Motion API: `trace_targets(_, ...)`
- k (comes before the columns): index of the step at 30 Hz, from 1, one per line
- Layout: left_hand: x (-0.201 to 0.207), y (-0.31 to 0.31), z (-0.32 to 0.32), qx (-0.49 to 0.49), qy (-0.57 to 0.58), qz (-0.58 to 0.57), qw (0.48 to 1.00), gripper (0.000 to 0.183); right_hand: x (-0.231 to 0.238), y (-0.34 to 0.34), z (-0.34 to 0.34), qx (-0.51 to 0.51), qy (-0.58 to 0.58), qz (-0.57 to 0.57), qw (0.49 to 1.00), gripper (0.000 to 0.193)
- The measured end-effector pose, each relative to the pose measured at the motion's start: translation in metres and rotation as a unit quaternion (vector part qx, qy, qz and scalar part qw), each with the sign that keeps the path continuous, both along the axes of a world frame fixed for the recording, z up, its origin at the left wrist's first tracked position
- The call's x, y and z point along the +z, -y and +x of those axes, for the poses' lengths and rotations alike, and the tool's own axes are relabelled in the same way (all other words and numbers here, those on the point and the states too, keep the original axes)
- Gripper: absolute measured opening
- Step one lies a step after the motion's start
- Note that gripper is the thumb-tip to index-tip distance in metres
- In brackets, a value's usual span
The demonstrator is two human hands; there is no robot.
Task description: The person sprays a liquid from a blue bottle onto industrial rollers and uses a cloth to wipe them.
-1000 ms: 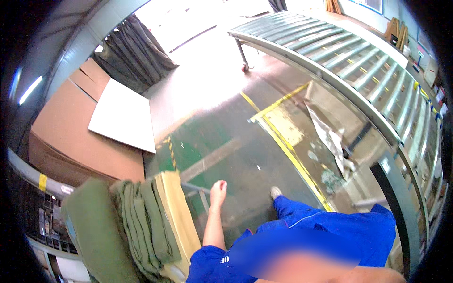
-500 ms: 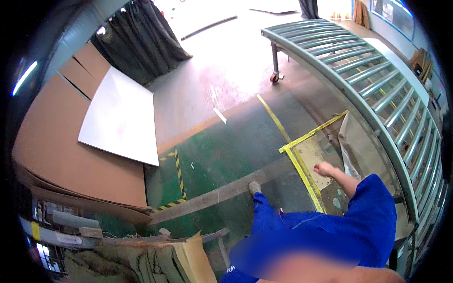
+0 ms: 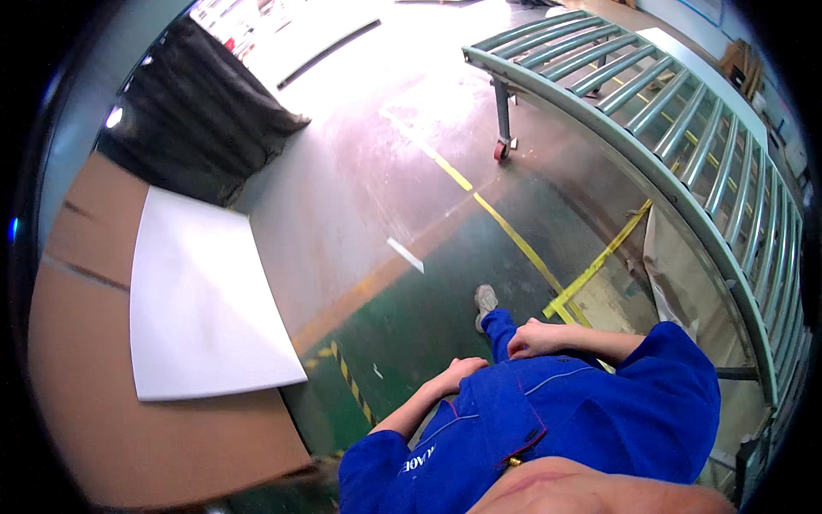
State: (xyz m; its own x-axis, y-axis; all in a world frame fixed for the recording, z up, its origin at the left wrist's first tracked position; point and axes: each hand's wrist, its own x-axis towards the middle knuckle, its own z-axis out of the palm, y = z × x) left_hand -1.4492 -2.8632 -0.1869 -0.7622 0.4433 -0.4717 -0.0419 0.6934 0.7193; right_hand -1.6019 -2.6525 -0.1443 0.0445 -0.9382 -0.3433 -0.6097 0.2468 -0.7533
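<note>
Both my hands are in front of the blue work jacket (image 3: 531,403) at waist height. My right hand (image 3: 533,337) is loosely closed, its fingers curled inward near the jacket front, and I see nothing in it. To its left, my left hand (image 3: 465,371) rests close to the jacket's side, with bent fingers partly turned out of sight. Nothing shows in that hand either. Below and ahead of my hands, one grey shoe (image 3: 485,300) is on the green floor.
On the left a large white panel (image 3: 205,300) lies on brown cardboard sheets (image 3: 77,368). A dark curtain (image 3: 197,111) hangs behind them. A roller conveyor (image 3: 668,120) with a red caster (image 3: 501,151) curves along the right. Yellow tape (image 3: 514,236) marks the floor.
My right hand has come in from the right toward the jacket front. My left hand has come into view. The white panel and conveyor have shifted in view, and the shoe shows farther forward.
</note>
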Motion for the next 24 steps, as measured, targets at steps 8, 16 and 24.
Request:
trace_targets(8,0.046,0.186,-0.22,-0.005,-0.025,-0.103,0.994,0.032,0.014,0.22,-0.25,0.05,0.249,0.007,0.967,0.026)
trace_targets(16,0.008,0.354,-0.462,0.028,0.16,0.157,0.974,0.029,-0.01,0.419,-0.483,0.151,0.039,0.028,0.987,0.031)
trace_targets(24,0.002,0.512,-0.739,-0.081,0.18,0.216,0.956,0.031,-0.142,0.386,-0.76,-0.59,-0.188,0.15,0.771,0.029)
